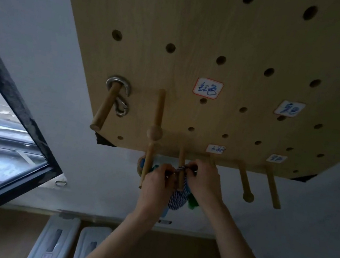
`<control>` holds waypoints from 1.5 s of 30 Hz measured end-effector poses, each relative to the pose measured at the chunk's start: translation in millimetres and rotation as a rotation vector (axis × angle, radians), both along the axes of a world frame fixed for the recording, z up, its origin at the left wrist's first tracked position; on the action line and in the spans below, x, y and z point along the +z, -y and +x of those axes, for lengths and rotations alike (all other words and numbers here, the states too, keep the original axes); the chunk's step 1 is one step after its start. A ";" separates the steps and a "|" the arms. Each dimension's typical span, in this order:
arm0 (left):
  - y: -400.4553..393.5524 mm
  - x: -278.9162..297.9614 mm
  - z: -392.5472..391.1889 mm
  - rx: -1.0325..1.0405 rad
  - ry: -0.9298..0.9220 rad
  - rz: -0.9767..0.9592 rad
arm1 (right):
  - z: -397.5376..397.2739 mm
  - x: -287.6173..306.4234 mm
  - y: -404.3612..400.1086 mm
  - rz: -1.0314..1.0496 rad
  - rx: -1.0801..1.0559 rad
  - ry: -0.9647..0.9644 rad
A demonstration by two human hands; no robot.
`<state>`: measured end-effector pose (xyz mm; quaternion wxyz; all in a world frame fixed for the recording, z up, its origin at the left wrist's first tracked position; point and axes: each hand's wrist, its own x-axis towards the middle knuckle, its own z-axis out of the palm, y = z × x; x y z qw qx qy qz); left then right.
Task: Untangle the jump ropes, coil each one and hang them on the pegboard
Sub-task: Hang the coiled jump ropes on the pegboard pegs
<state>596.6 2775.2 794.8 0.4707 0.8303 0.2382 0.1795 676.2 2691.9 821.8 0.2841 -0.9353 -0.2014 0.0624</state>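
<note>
Nearest you, two pale lidded plastic bins (72, 244) sit on the floor below, and your bare forearms reach up from there. Your left hand (157, 185) and right hand (205, 183) meet at a short wooden peg (181, 170) on the bottom row of the light wooden pegboard (201, 34). Both hands pinch the top strands of the blue-and-white twisted jump rope coil (177, 199), holding them across the peg while the rest of the coil hangs below between your wrists. A green piece (192, 203), probably a handle or part of another rope, shows just beside it.

The risk, as I judge it, is letting go before the loop sits behind the peg's tip: the peg is smooth and has no knob, so the strands could slide off and the coil would drop and spring loose. Catching only a few strands would let the others sag and unwind.

Your fingers hide whether the loop is already over the peg. Something blue and green hangs behind the neighbouring knobbed wooden peg (148, 163), too covered to name. Higher up, the white handwritten labels (208, 88) are blurred, and a steel carabiner (119, 93) hangs on a thick dowel.
</note>
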 end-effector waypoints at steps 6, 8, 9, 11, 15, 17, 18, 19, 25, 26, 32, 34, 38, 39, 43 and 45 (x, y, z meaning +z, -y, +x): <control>-3.5 6.9 -20.1 0.052 0.055 -0.174 | 27.3 1.8 -15.9 0.051 -0.020 -0.042; -5.2 6.6 -30.2 0.008 0.034 -0.137 | 30.9 7.7 -11.2 0.099 -0.002 -0.101; -6.0 6.4 -35.5 -0.023 0.022 -0.131 | 30.8 10.8 -5.9 0.116 0.013 -0.122; -7.0 3.6 -45.9 -0.097 -0.017 -0.096 | 25.7 16.5 8.1 0.213 -0.007 -0.150; -2.4 -5.1 -55.7 -0.286 -0.136 0.028 | 4.3 25.2 45.9 0.426 -0.064 -0.263; 2.8 -5.8 -52.9 -0.359 -0.160 0.011 | -8.4 24.7 66.2 0.407 -0.041 -0.292; 5.6 -4.8 -50.7 -0.396 -0.149 0.020 | -15.0 23.2 76.3 0.390 -0.040 -0.287; 8.8 -3.2 -48.3 -0.441 -0.131 0.031 | -21.1 20.9 85.7 0.374 -0.048 -0.278; 31.6 10.6 -31.5 -0.657 -0.122 0.072 | -23.9 10.2 134.0 0.286 -0.120 -0.066; 35.1 12.8 -27.1 -0.648 -0.131 0.080 | -18.2 10.0 139.0 0.282 -0.129 -0.018; 51.7 23.1 -0.5 -0.608 -0.118 0.197 | 29.1 5.1 143.6 0.324 -0.081 -0.067; 55.8 22.0 3.9 -0.572 -0.127 0.209 | 43.1 1.5 141.7 0.354 -0.059 -0.134; 62.5 18.3 8.2 -0.474 -0.154 0.191 | 72.0 -2.4 135.1 0.345 -0.058 -0.094; 64.0 18.6 8.9 -0.450 -0.160 0.188 | 77.7 -2.2 131.0 0.309 -0.026 -0.058; 70.2 20.1 13.2 -0.379 -0.165 0.193 | 91.2 -1.9 115.8 0.241 0.027 0.062; 71.8 21.1 16.0 -0.359 -0.166 0.215 | 92.6 -1.6 112.8 0.232 0.001 0.094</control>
